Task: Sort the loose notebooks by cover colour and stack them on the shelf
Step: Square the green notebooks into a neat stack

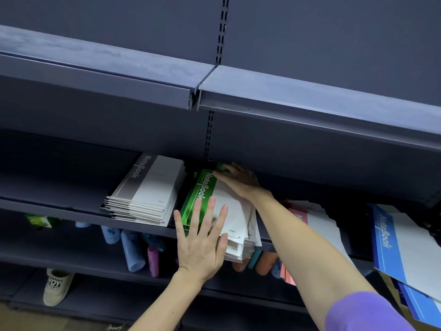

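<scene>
stack of thin green-and-white paper-cover notebooks (216, 211), on dark metal shelf (59, 209), under both palms. left hand (202, 240) flat, fingers spread; right hand (238, 180) flat at far edge. likely light, floppy, slippery; grip both ends.

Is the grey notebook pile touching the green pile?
Apart. The head view shows a dark strip of shelf between the grey pile and the green pile.

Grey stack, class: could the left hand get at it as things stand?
Probably yes. The left hand lies flat on the green stack right beside the grey stack, with nothing between them.
</scene>
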